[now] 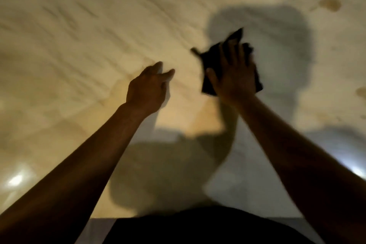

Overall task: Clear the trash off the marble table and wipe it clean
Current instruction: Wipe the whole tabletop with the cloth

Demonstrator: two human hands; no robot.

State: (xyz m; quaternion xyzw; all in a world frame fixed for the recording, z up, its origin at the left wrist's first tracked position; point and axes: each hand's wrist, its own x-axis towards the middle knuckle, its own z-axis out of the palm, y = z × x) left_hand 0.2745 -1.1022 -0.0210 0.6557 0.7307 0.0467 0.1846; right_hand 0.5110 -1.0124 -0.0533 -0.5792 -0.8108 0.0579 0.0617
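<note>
The cream marble table fills the blurred head view. My right hand lies with fingers spread on a dark cloth and presses it to the marble at centre right. A corner of the cloth sticks out past my fingertips. My left hand hovers just left of it, fingers loosely extended, holding nothing. Whether it touches the table is unclear.
A brown stain marks the marble at the far right, and another brown spot lies at the right edge. The table's near edge runs along the bottom, just ahead of my dark clothing. My shadow falls across the middle.
</note>
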